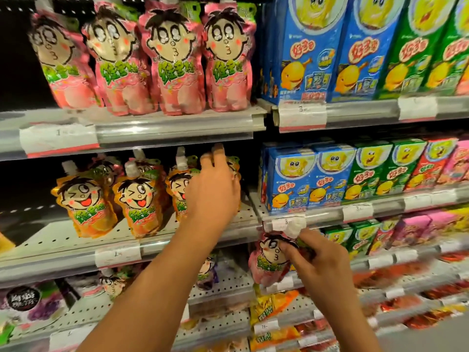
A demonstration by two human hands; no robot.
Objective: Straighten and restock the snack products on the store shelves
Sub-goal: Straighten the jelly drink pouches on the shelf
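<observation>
Snack pouches are filling three shelves on the left of the frame, and the job is looking partly done. Along the top shelf (132, 123), the pink pouches (175, 64) are standing upright in a tidy row. On the middle shelf (76, 247), the orange pouches (138, 207) are standing but leaning unevenly, with a bare stretch showing at the far left, so straightening and filling are still waiting there.

The left hand (213, 191) is reaching into the middle shelf at centre frame, fingers curling onto the top of an orange pouch at the right end of the row; blur is hiding how firm that grip is. The right hand (322, 260), lower right of centre, is grasping a loose pink pouch (269, 260) by its upper part, in front of the shelf edge and not yet placed.

Blue and green boxes (330, 59) are lining the shelves on the right. The overhanging shelf lip with its price tags (58, 141) is crowding the reach from above, and neighbouring pouches could topple.
</observation>
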